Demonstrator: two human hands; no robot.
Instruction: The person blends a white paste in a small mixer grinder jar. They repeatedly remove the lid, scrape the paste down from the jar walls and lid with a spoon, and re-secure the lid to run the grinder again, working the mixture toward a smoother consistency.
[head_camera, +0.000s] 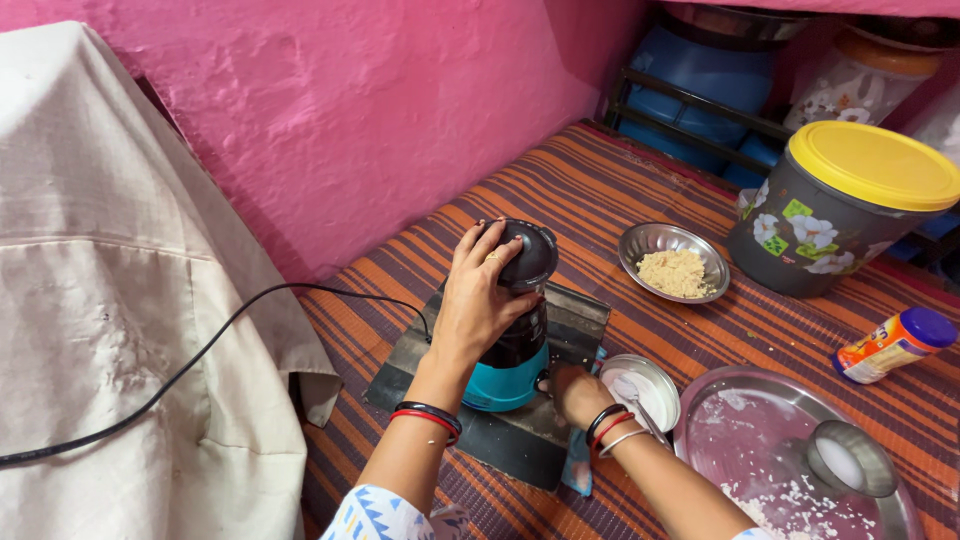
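Closest to the camera, a big round steel tray (760, 440) smeared with white bits holds a small steel cup (850, 458). Just left of it, the right hand (577, 392) is curled against the teal base of a small electric grinder (512, 372), grip hidden, so can't tell how tight. Left hand (480, 295) is spread flat, pressing the grinder's dark lid (532, 252). Grinder sits on a dark board (575, 325) on the striped orange mat (600, 190). A steel bowl of beige crumbs (673, 262) and a yellow-lidded floral tub (835, 205) sit beyond.
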